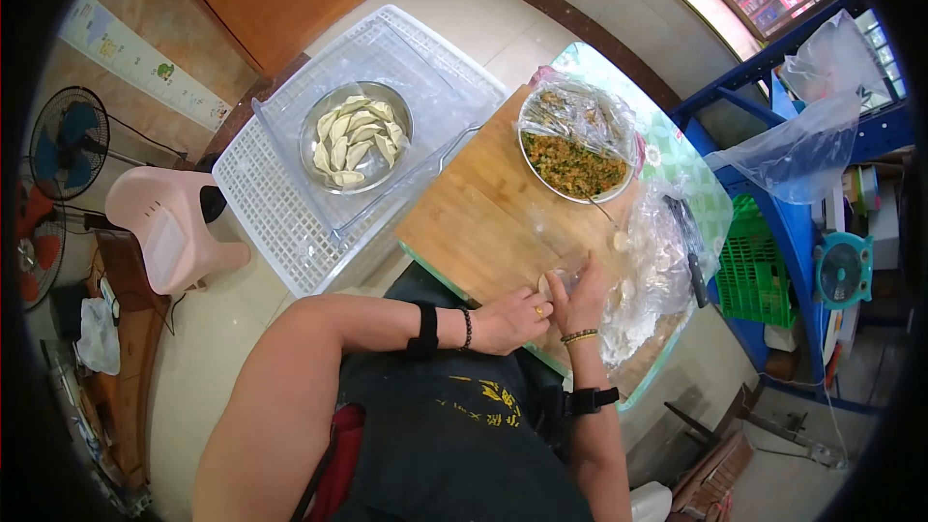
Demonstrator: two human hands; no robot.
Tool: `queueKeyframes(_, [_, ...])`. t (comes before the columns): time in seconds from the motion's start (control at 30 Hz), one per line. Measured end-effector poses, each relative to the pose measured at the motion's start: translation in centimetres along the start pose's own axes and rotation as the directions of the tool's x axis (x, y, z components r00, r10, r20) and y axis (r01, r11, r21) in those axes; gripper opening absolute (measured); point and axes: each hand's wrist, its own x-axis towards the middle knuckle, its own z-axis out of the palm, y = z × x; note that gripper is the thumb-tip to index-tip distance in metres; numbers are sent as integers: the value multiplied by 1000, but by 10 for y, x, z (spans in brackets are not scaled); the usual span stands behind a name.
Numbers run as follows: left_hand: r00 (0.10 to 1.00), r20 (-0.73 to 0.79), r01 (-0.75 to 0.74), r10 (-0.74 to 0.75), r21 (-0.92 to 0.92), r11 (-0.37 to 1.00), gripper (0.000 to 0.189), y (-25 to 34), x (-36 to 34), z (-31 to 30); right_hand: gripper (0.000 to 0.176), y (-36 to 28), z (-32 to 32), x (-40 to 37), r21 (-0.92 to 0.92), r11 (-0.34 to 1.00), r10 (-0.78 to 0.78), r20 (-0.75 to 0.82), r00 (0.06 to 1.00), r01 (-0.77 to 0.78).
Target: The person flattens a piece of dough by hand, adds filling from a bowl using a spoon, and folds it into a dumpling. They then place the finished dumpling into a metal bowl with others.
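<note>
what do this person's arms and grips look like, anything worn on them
Both forearms are bare of sleeves. The left arm has a wide black strap and a dark beaded bracelet; a gold-coloured ring sits on the left grip. The right arm has a black buckled strap and a lighter, golden-brown bracelet.

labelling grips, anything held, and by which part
Left hand and right hand meet at a pale piece, possibly dough; whether and where held is unclear.

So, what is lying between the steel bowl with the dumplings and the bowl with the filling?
Between the dumpling bowl and the filling bowl, the head view shows the edge of the translucent plastic tray, then bare wooden board.
</note>
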Motion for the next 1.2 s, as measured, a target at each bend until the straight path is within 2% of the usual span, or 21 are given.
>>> queueKeyframes(0.03, [1000, -3, -1, 1, 5, 1000, 30, 2, 2, -1, 80, 5, 1, 3, 104, 993, 50, 7, 999, -50])
queueKeyframes(0.1, [999, -20, -45, 47, 73, 996, 38, 5, 6, -3, 79, 17, 5, 8, 154, 986, 64, -24, 998, -60])
queueKeyframes(0.13, [999, -28, -39, 44, 136, 990, 50, 6, 8, -1, 79, 20, 6, 8, 206, 976, 86, -48, 995, -74])
queueKeyframes(0.17, [999, -31, -40, 44, 138, 990, 50, 5, 7, -1, 79, 24, 6, 7, 205, 976, 84, -50, 995, -72])
queueKeyframes(0.23, [995, 94, 6, -29, 233, 972, 63, 6, 8, -7, 76, 23, -1, 6, 405, 909, 147, -84, 986, -101])
queueKeyframes(0.27, [996, 91, 3, -25, 231, 973, 63, 5, 7, -5, 76, 25, -5, 3, 400, 911, 148, -86, 985, -102])
queueKeyframes(0.33, [993, 112, 5, -32, 233, 973, 72, 2, 1, -5, 73, 27, -16, -5, 197, 975, -73, -152, 986, 103])
queueKeyframes(0.37, [993, 113, 1, -28, 230, 973, 72, 2, -2, -5, 73, 25, -21, -10, 195, 976, -70, -153, 986, 99])
queueKeyframes(0.43, [985, 157, 15, -68, 318, 948, 70, 5, -9, -15, 69, 9, -30, -20, 201, 970, -142, 19, 990, 135])
queueKeyframes(0.47, [985, 159, 16, -70, 318, 948, 70, 5, -11, -14, 69, 2, -27, -23, 203, 970, -142, 20, 990, 135])
queueKeyframes(0.53, [968, 236, 21, -86, 265, 964, 69, 6, -15, -12, 69, -13, -18, -27, 43, 956, -295, 117, 948, 292])
queueKeyframes(0.57, [967, 239, 27, -92, 263, 964, 69, 6, -17, -12, 69, -19, -11, -26, 49, 955, -296, 121, 947, 292])
queueKeyframes(0.67, [940, 323, 36, -108, 221, 975, 67, 6, -21, -8, 74, -28, 6, -18, -73, 982, -166, 94, 982, 173])
queueKeyframes(0.73, [985, 156, 36, -77, 249, 968, 64, 2, -20, -7, 80, -19, 9, -7, -87, 990, -104, 58, 993, 109])
queueKeyframes(0.77, [986, 150, 37, -77, 251, 967, 64, 0, -20, -6, 80, -14, 11, -2, -91, 989, -108, 57, 993, 113])
queueKeyframes(0.87, [998, 61, -6, -11, 262, 965, 67, -2, -20, -5, 80, -2, 14, 9, 14, 999, -51, -7, 999, 51])
queueKeyframes(0.93, [987, 119, 63, -104, 303, 951, 68, 1, -14, -8, 75, 3, 11, 13, 228, 974, 33, -92, 995, -11])
queueKeyframes(1.07, [986, 68, 126, -150, 281, 951, 71, 2, -15, -17, 69, -7, -14, 3, 260, 964, -30, -74, 997, 49])
queueKeyframes(1.13, [991, 75, 87, -108, 242, 966, 69, 4, -18, -14, 66, -19, -20, -9, 150, 953, -263, -7, 965, 261])
queueKeyframes(1.17, [991, 75, 89, -111, 248, 965, 69, 4, -19, -13, 66, -24, -15, -14, 154, 952, -267, -11, 964, 265])
queueKeyframes(1.2, [983, 130, 95, -126, 219, 971, 69, 3, -19, -12, 66, -29, -7, -18, 62, 963, -265, 41, 963, 262])
